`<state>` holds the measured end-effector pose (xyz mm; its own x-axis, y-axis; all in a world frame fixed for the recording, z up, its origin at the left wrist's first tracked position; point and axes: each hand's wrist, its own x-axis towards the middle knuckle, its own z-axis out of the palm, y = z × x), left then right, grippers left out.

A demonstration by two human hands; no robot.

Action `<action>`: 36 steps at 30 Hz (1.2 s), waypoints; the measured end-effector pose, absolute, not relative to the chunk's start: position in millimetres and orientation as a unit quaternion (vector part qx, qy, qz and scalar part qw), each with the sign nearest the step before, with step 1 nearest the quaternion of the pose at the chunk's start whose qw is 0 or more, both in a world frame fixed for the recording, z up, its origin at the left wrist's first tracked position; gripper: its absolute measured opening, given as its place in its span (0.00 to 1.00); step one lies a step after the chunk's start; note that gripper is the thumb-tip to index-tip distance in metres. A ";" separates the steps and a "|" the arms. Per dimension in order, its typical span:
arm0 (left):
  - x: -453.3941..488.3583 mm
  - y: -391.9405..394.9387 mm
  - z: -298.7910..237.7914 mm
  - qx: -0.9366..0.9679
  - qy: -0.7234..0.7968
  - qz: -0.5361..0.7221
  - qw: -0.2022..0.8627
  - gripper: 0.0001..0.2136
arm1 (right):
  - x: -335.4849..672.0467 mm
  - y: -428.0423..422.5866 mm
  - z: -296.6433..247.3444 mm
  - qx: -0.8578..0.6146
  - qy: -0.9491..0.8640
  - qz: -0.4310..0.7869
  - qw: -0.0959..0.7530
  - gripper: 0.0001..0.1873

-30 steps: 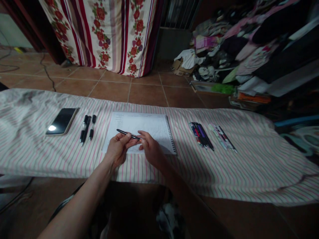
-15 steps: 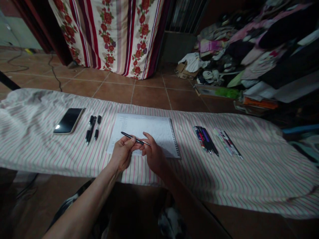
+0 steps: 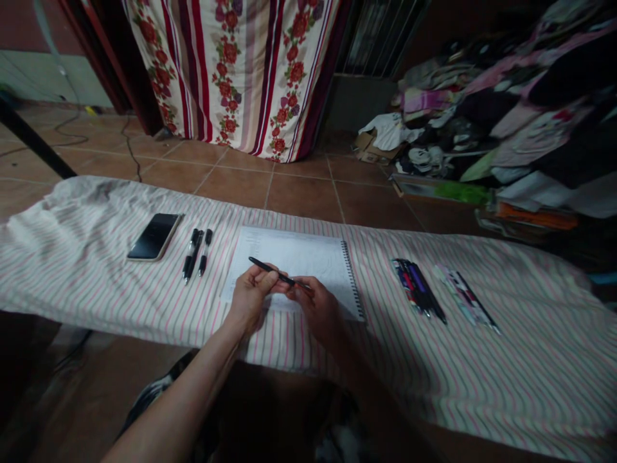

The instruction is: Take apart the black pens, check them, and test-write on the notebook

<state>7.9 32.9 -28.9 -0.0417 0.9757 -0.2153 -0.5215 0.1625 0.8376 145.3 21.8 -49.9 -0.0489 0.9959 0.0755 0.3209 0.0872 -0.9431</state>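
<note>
A slim black pen (image 3: pixel 268 269) is held level between both hands, just above the near edge of a white spiral notepad (image 3: pixel 303 260). My left hand (image 3: pixel 252 297) pinches the pen near its middle, fingers curled. My right hand (image 3: pixel 319 307) is closed on the pen's right end. The notepad lies flat on a pink-striped cloth (image 3: pixel 506 360) that covers a low table.
Left of the notepad lie three black pens (image 3: pixel 196 252) and a dark phone (image 3: pixel 154 236). Right of it are a bunch of coloured pens (image 3: pixel 417 286) and a second bunch (image 3: pixel 465 297). Beyond the table are a tiled floor, a floral curtain (image 3: pixel 241 64) and a clothes pile (image 3: pixel 482 116).
The camera view has swung left, so everything sits further right in the frame. Both hands keep their hold on the pen over the notepad.
</note>
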 end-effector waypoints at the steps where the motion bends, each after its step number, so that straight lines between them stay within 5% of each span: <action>1: 7.5 32.6 -29.0 0.268 0.420 0.587 0.638 0.13 | 146.3 21.2 -48.0 -0.546 -0.599 0.405 0.423 0.12; 10: 7.4 28.8 -28.2 0.265 0.409 0.582 0.651 0.14 | 149.2 17.3 -35.0 -0.583 -0.641 0.340 0.367 0.13; 25: -0.7 30.5 -32.8 0.224 0.381 0.555 0.704 0.10 | 146.2 15.3 -35.1 -0.524 -0.568 0.511 0.377 0.18; 36: -26.1 33.4 -31.1 0.246 0.381 0.415 0.789 0.08 | 156.5 8.2 -24.2 -0.559 -0.646 0.386 0.349 0.12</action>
<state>-26.1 33.4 -31.1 0.3654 0.8423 -0.3964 -0.4677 0.5343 0.7041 156.5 8.2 -24.2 -0.1327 0.9910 0.0198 0.4530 0.0784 -0.8881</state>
